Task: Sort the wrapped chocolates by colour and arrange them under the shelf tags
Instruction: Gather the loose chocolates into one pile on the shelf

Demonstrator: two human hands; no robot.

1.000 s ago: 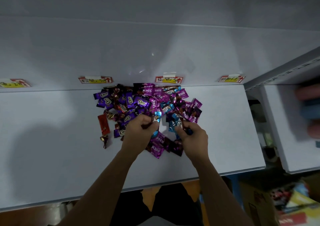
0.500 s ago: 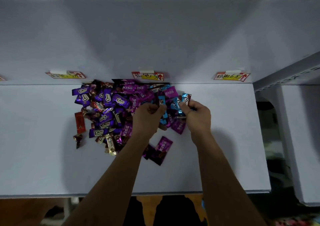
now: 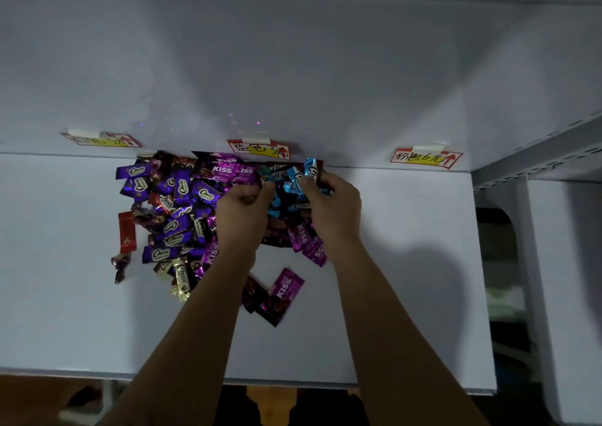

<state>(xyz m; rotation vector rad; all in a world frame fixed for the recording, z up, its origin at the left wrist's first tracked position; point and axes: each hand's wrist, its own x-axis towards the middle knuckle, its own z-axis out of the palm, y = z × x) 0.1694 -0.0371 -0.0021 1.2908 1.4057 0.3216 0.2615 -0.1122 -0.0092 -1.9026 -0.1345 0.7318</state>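
Against shelf (image 3: 407, 262) back edge, right grip (image 3: 332, 207) clutches blue chocolates (image 3: 310, 168); left grip (image 3: 242, 212): cannot tell.

**Shelf tags.** The middle tag (image 3: 259, 149) carries the handwritten text "蓝色3元", with a red up-arrow at its right end. The right tag (image 3: 423, 158) reads "粉色6元" and has the same red arrow. The left tag (image 3: 101, 139) shows a red arrow, but its writing is illegible.

**Wrappers.**
- The magenta wrappers (image 3: 223, 168) bear "KISS" in white capitals.
- The purple wrappers (image 3: 136, 171) bear "Choco" on a white oval.
- The blue wrappers (image 3: 311, 171), gripped by the right hand (image 3: 332, 207), show "Cho"; the rest is hidden.
- The gold wrapper (image 3: 182, 277) reads "Choco".
- The print on the red wrapper (image 3: 127, 231) is too small to read.
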